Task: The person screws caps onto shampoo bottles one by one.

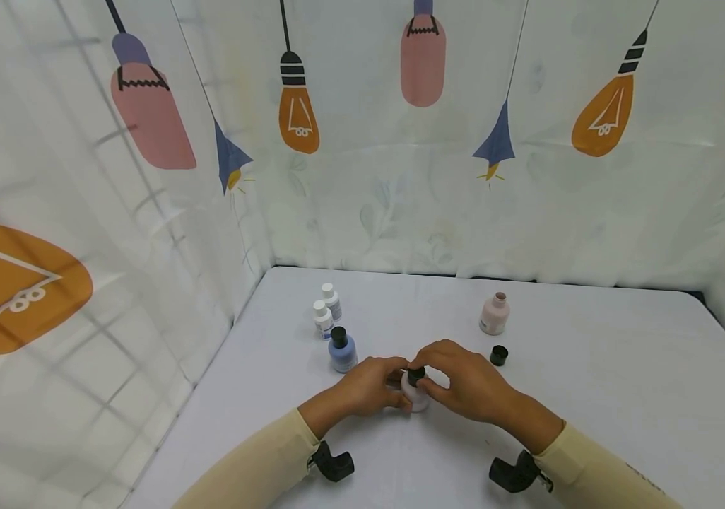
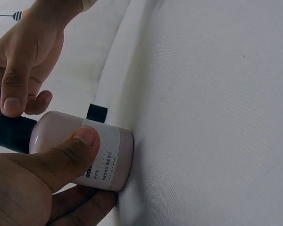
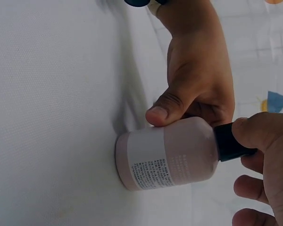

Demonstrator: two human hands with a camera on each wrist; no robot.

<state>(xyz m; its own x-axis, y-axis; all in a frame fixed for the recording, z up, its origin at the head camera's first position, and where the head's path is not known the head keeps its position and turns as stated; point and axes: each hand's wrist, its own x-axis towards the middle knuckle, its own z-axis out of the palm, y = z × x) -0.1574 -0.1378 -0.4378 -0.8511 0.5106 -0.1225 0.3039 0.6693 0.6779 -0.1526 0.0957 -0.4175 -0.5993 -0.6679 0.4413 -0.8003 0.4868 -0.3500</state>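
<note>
A pale pink bottle (image 3: 188,150) with a white label and a black cap (image 3: 228,141) stands upright on the table in front of me. My left hand (image 1: 372,387) grips the bottle's body, its thumb lying across the label in the left wrist view. With thumb and fingers, my right hand (image 1: 464,382) pinches the black cap on the bottle's neck. Beyond the right hand lies a loose black cap (image 1: 499,355), near an uncapped pink bottle (image 1: 494,315). Left of my hands stands a blue bottle (image 1: 343,353) with a black cap.
Two small white bottles (image 1: 323,322) stand behind the blue one, toward the back left. The white table (image 1: 591,367) meets a curtain (image 1: 362,177) printed with lamps and bulbs at its back and left. A dark wrist mount (image 1: 332,463) sits on each forearm.
</note>
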